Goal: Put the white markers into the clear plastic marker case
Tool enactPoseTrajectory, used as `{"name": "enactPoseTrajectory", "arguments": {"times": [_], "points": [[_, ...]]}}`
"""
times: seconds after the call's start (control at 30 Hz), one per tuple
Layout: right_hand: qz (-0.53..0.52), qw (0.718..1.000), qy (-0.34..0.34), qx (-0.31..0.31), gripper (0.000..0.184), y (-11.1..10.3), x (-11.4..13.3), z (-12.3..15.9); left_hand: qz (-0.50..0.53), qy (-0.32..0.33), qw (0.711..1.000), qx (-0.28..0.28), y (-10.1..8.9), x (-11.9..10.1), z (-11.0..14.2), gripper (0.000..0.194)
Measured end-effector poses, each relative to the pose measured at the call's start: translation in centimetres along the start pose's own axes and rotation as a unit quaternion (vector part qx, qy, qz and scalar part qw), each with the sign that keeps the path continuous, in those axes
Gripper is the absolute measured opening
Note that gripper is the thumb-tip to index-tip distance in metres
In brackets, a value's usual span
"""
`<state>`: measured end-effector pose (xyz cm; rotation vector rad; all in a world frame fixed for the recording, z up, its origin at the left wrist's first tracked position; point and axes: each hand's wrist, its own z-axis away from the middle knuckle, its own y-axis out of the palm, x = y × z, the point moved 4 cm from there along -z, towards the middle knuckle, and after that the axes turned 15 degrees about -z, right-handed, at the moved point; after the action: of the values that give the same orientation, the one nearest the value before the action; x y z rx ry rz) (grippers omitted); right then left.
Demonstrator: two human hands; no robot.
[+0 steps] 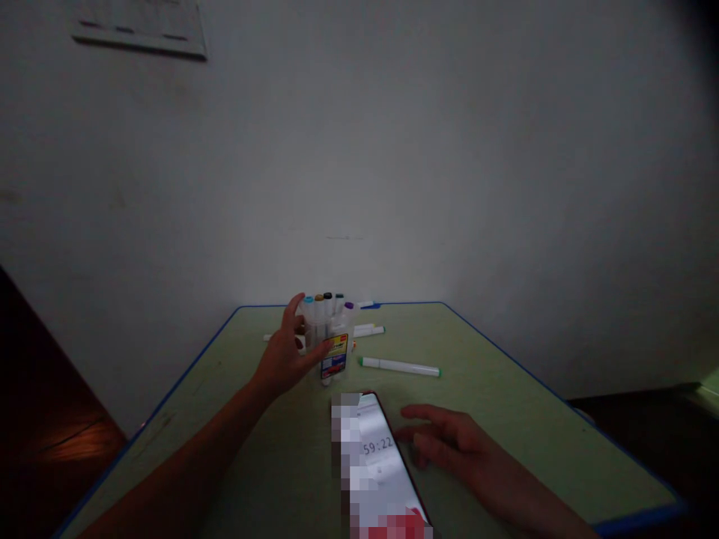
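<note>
My left hand (286, 352) is wrapped round the left side of a clear marker case (335, 355), its thumb across the front by a printed label. Several capped markers (320, 313) stand upright in the case, their tops blue, brown, black, dark green and purple. My right hand (449, 438) hovers at the right edge of a phone (385, 457), fingers apart and holding nothing. The phone lies face up with digits on its lit screen; part of it is blurred out. A white marker with green ends (400, 367) rests between the case and my right hand.
More white markers (369, 330) lie behind the case, and another pokes out left of it. A blue item (371, 306) sits at the table's far edge. The pale green table (225, 442) has blue edging and meets a grey wall (393, 150).
</note>
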<state>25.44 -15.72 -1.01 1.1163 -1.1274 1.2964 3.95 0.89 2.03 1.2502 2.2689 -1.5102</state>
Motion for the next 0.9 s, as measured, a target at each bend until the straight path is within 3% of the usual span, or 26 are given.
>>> {"name": "enactPoseTrajectory", "arguments": {"times": [0.17, 0.27, 0.4, 0.57, 0.9], "points": [[0.167, 0.981, -0.091, -0.034, 0.039, -0.3, 4.2, -5.0, 0.001, 0.004, 1.0, -0.006, 0.0, 0.2, 0.0, 0.092], [0.319, 0.932, -0.149, -0.091, 0.033, 0.4, 6.3, -9.8, 0.003, 0.016, 1.0, -0.008, -0.1, 0.1, 0.0, 0.091], [0.434, 0.874, -0.172, -0.137, 0.029, 1.4, 5.5, -14.3, 0.0, 0.009, 1.0, -0.006, -0.2, -0.1, 0.0, 0.09], [0.438, 0.855, -0.231, -0.156, 0.028, 0.6, 3.5, -14.8, -0.004, 0.018, 1.0, -0.009, -0.3, -0.3, 0.2, 0.088], [0.45, 0.868, -0.179, -0.107, 0.027, 0.6, 3.4, -14.7, 0.016, 0.012, 1.0, -0.012, -0.3, 0.1, 0.1, 0.09]]}}
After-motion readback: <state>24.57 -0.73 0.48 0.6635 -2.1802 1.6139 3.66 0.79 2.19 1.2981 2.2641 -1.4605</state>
